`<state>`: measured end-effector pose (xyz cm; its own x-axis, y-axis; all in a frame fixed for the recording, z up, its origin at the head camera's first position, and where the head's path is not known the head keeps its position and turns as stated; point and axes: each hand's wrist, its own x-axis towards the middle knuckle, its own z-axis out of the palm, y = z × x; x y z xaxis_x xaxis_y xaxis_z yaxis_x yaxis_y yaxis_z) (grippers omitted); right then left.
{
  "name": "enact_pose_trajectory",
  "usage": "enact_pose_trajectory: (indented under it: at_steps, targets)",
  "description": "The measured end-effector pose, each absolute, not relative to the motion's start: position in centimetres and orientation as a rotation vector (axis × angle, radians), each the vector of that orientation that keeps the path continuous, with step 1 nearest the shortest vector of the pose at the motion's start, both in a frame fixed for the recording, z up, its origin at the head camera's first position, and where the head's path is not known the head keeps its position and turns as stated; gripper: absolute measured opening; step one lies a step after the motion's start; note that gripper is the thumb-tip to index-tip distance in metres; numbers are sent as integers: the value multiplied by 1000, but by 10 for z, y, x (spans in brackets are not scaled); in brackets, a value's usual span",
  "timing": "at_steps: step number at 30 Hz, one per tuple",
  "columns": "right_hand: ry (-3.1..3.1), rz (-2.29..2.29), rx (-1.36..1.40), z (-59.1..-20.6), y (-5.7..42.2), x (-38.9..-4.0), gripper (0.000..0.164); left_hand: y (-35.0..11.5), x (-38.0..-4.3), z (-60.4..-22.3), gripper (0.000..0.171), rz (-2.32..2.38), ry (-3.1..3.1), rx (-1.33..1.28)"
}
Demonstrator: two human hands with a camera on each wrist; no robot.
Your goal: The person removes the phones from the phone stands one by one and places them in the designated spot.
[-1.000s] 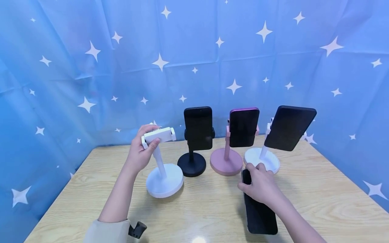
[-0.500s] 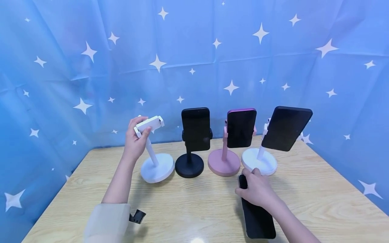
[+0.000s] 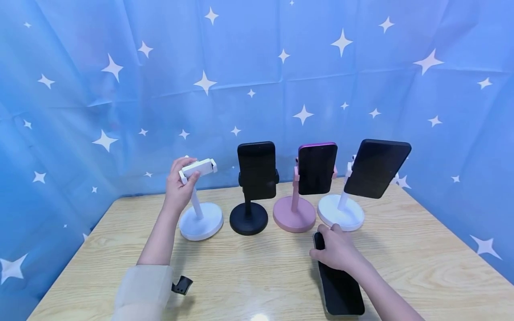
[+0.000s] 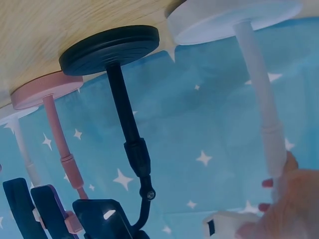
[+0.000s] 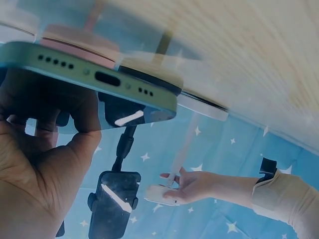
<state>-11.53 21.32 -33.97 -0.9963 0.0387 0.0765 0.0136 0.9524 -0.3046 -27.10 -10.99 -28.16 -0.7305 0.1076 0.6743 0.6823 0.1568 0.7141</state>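
Shifted back, the leftmost white phone stand (image 3: 205, 222) is gripped at its clamp (image 3: 199, 168) by the left hand (image 3: 179, 186); the right hand (image 3: 336, 249) grips a smartphone (image 3: 341, 290).

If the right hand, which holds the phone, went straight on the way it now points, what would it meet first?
The right hand would probably meet the pink stand's base first, but the white base beside it is near too, and depth is unclear.
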Motion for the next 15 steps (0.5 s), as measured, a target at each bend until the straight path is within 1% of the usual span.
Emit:
enact_pose_trajectory:
  at_steps: [7, 15]
  targets:
    - [-3083, 471, -50, -342, 212, -119, 56, -121, -289, -297, 29, -1684, -1966, -799]
    - [-3150, 454, -53, -349, 210, -123, 58, -131, -291, -300, 30, -1752, -1932, -881]
